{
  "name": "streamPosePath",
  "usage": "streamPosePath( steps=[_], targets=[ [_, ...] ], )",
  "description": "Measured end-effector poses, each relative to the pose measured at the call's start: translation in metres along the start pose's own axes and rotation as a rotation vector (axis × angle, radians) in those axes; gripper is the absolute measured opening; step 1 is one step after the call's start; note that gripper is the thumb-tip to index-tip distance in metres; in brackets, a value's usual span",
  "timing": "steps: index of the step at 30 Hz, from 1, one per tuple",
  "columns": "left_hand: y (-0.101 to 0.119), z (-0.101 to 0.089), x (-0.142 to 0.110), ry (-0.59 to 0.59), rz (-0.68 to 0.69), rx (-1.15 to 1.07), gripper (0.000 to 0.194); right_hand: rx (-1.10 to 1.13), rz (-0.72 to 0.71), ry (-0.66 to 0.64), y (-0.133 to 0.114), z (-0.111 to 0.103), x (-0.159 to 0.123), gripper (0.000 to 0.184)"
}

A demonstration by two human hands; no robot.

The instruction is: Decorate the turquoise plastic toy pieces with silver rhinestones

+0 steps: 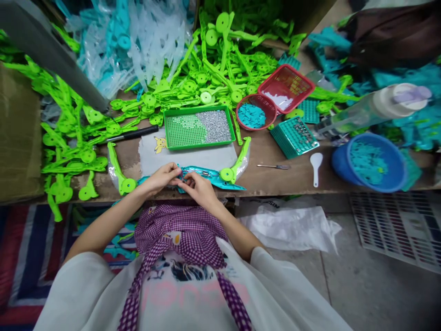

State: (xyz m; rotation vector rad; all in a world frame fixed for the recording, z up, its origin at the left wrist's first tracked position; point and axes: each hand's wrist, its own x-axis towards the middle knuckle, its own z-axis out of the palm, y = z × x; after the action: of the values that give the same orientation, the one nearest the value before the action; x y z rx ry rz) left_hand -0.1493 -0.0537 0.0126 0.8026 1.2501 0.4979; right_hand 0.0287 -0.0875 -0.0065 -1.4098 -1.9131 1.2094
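My left hand [161, 178] and my right hand [198, 187] meet at the near edge of the low wooden table [296, 172]. Both pinch a long teal plastic toy part [213, 177] that lies flat along the edge. My fingertips touch at its left end. A green plastic arm [237, 163] with a round hub lies against its right end. Another green arm [119, 172] lies just left of my left hand. A grey mat [193, 156] with a small yellow figure lies under the work.
A green tray [199, 127] holds small metal pieces. Behind it are heaps of green parts [220, 64] and clear blue ones [138, 41]. Red baskets [275, 99], a blue bowl [370, 162], a white spoon [315, 166], a screwdriver [274, 166] and a black pen [132, 134] lie around.
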Motion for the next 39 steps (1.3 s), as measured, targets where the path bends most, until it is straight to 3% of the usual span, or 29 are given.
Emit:
streamPosePath(
  steps=[6,9,12,16,23,25,28,31,35,39],
  targets=[
    [0.001,0.0,-0.001,-0.05,0.031,0.041,0.022,0.218,0.068,-0.064,0.002,-0.005,0.006,0.024],
    [-0.001,-0.003,-0.003,-0.056,0.126,0.243,0.02,0.096,0.078,-0.068,0.001,-0.013,-0.001,0.011],
    [-0.008,-0.005,-0.009,0.047,0.395,0.648,0.016,-0.141,0.011,-0.051,-0.004,-0.029,-0.003,0.004],
    [-0.021,-0.001,-0.016,0.159,0.76,1.213,0.019,-0.401,-0.195,-0.082,-0.012,-0.053,0.018,0.016],
    [-0.014,0.001,-0.013,0.031,1.245,1.69,0.024,-0.479,-0.477,-0.502,-0.022,-0.057,0.085,0.022],
    [-0.006,0.001,-0.012,0.019,1.295,1.745,0.022,-0.427,-0.496,-0.562,-0.02,-0.058,0.094,0.023],
    [0.006,0.003,-0.012,-0.027,1.206,1.743,0.021,-0.321,-0.48,-0.52,-0.014,-0.068,0.095,0.024],
    [0.017,0.008,-0.011,-0.028,0.992,1.61,0.02,-0.159,-0.403,-0.263,-0.008,-0.08,0.079,0.024],
    [0.031,0.009,0.004,-0.037,0.67,1.195,0.017,-0.048,-0.326,0.125,-0.001,-0.074,0.044,0.019],
    [0.032,0.0,0.025,-0.134,0.333,0.644,0.014,-0.216,-0.442,0.216,0.01,-0.043,0.015,0.023]
  ],
)
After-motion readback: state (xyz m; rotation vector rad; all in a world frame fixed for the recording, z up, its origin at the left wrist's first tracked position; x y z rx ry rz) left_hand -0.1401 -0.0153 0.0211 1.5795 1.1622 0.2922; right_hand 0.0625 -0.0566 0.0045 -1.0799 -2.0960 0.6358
